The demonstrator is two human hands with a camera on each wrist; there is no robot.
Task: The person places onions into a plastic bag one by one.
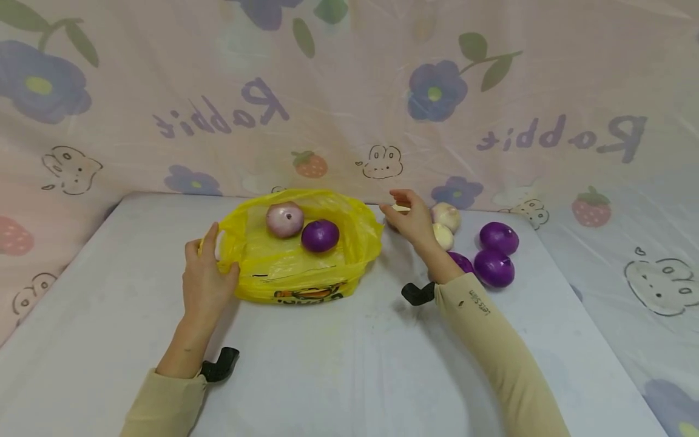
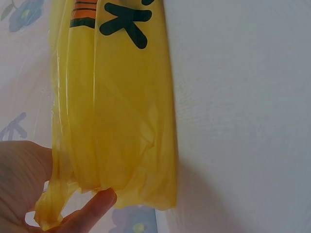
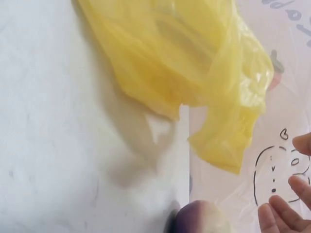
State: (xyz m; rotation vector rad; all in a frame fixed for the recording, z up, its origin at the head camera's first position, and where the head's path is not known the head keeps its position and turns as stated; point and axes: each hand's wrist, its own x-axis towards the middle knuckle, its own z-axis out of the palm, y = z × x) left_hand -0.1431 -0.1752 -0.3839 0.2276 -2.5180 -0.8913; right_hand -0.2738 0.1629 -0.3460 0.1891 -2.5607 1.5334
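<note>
Mid-frame, the bag (image 1: 300, 276) lies lengthwise left to right. The left hand (image 1: 206, 279) pinches its left end; the right hand (image 1: 413, 223), fingers loose and holding nothing, is nearer the onions (image 1: 494, 268) right of centre.

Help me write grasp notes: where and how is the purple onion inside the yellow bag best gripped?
Likely from above, gripping the purple onion by its rounded sides: the yellow bag opens upward, and its walls hinder sideways reach.
</note>
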